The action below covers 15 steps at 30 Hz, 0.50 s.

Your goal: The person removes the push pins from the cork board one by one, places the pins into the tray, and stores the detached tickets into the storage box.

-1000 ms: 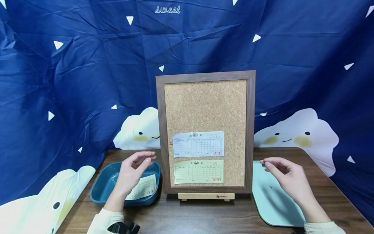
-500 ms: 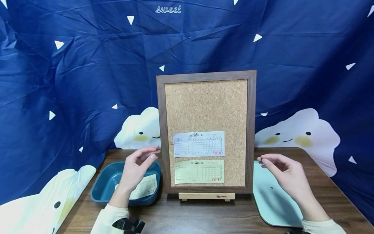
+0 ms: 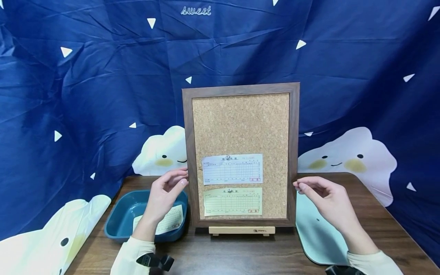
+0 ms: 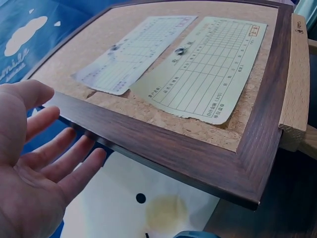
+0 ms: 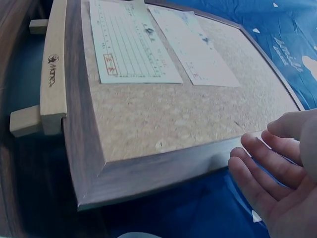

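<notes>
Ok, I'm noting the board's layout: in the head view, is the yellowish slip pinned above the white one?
No, the yellowish slip sits on the cork board directly below the white slip.

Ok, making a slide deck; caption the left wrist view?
Left hand beside a wood-framed corkboard, a whitish receipt and a pale green receipt pinned on it.

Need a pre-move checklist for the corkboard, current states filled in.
1. Corkboard upright on wooden stand: ok.
2. White slip pinned near its top edge: ok.
3. Yellow slip below it, pinned near its top edge: ok.
4. Hands free: ok; left hand and right hand hold nothing visible, one at each side of the board.
5. Fingers touching the frame: cannot tell on either side.
6. Blue tub emptied of paper: not ok; paper lies in it.
</notes>
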{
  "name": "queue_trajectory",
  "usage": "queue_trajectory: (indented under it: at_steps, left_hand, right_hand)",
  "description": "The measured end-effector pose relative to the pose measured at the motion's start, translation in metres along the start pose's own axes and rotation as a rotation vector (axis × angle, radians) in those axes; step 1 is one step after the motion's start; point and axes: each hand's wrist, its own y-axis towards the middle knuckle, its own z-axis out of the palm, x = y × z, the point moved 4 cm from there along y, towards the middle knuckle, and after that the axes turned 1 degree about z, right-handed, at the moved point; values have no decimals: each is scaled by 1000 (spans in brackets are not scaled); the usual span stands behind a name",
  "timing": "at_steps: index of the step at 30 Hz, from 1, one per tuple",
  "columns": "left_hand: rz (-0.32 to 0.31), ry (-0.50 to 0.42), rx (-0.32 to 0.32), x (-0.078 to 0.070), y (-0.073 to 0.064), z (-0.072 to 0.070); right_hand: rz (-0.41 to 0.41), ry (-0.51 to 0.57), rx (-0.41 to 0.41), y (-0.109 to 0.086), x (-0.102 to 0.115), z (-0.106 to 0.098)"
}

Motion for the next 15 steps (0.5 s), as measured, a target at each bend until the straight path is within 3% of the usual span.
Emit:
queue_trajectory:
  at_steps: [7,15]
  left_hand:
    - [-9,19,4,-2,4,4]
    - [-32,83,5,-3,10,8]
  right_hand:
    - [-32,104,20,7,10,9]
    - [-52,74,21,12,15,14]
